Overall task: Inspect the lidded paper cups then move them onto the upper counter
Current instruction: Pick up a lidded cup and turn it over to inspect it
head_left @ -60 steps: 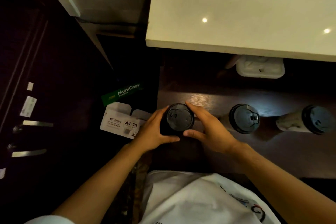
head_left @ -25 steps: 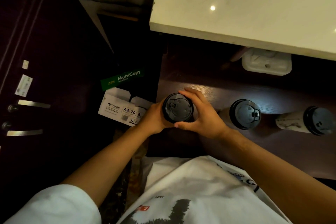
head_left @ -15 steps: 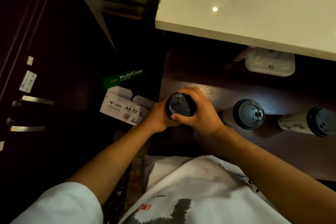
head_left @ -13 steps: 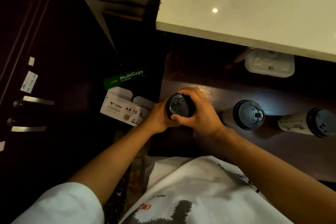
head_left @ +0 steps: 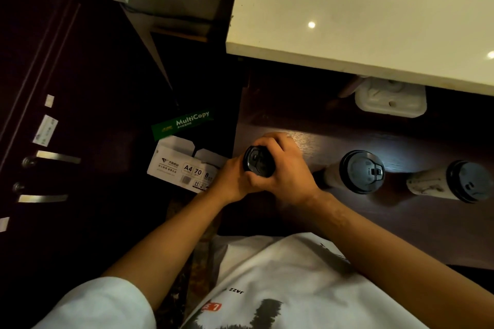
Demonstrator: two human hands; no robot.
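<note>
Held cup: a lidded paper cup [head_left: 258, 161] with a black lid, at the left end of the dark wooden lower counter [head_left: 401, 222], close to that counter's left edge.
Left hand [head_left: 231, 181]: wrapped against the cup's left side, fingers curled onto it.
Right hand [head_left: 284, 171]: closed over the cup's right and far side, fingers reaching across the lid rim.
Second cup [head_left: 358, 172]: stands on the lower counter just right of the right hand, apart from it.
Third cup [head_left: 451, 181]: further right, near the picture's right edge, well apart from the held cup.
Upper counter [head_left: 361, 13]: pale slab overhanging the far part of the lower counter; its front edge runs above the cups and its top is bare in view.
Under the overhang: a white moulded tray [head_left: 390, 100] sits at the far edge, behind the second cup.
Left of the counter: an A4 paper box [head_left: 181, 168] and a green MultiCopy box [head_left: 183, 123] lie lower down, beside the left hand.
Far left: dark cabinet doors with metal handles [head_left: 50, 156].
</note>
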